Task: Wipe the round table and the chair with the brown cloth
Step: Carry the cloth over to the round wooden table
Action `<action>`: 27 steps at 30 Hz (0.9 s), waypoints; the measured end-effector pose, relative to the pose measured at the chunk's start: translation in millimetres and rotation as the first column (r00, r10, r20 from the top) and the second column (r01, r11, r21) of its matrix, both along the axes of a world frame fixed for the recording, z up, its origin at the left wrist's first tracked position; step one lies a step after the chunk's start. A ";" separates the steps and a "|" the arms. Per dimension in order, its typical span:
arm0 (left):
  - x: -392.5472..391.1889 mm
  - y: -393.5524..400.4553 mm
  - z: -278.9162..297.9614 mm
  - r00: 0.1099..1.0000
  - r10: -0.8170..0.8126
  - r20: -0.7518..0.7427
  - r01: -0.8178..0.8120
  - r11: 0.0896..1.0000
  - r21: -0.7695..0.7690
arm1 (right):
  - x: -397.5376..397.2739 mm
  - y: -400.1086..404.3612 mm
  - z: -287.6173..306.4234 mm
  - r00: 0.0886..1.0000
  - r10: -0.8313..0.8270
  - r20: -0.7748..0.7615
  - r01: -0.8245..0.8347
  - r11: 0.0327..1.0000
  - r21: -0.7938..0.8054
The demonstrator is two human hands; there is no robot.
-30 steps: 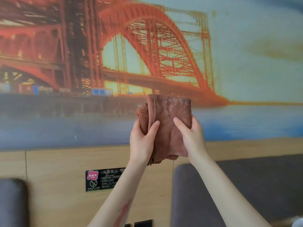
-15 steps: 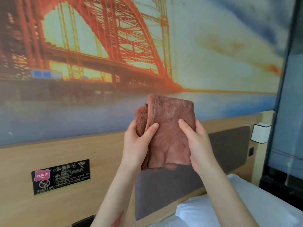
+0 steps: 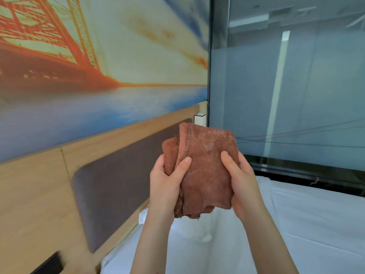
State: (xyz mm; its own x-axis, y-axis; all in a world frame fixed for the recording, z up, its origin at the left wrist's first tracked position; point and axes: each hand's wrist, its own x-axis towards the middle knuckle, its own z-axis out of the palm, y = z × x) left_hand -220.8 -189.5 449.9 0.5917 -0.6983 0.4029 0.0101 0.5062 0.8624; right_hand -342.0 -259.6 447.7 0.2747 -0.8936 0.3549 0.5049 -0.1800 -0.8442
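A folded brown cloth is held up in front of me with both hands. My left hand grips its left edge, thumb pressed on the front. My right hand grips its right edge, thumb also on the front. The cloth hangs upright in the air, its lower hem loose below my palms. Neither the round table nor the chair is in view.
A bed with white sheets lies below my hands. A wooden headboard with a dark padded panel runs along the left under a bridge mural. A frosted glass partition stands on the right.
My view has swung to the right: the mural and wall sign slid left, and the bed and glass partition came into view. Both hands keep the same hold on the cloth.
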 end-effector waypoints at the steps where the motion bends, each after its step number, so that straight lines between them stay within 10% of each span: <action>1: -13.6 -0.6 -3.4 1.000 -0.031 0.000 0.031 0.999 0.013 | -17.6 3.8 -3.0 1.000 -0.024 -0.006 0.024 1.000 -0.005; 27: -621.3 6.7 -61.9 0.633 -0.749 -0.198 0.772 0.629 0.091 | -629.2 124.0 -55.1 0.772 -0.634 -0.040 0.629 0.754 0.189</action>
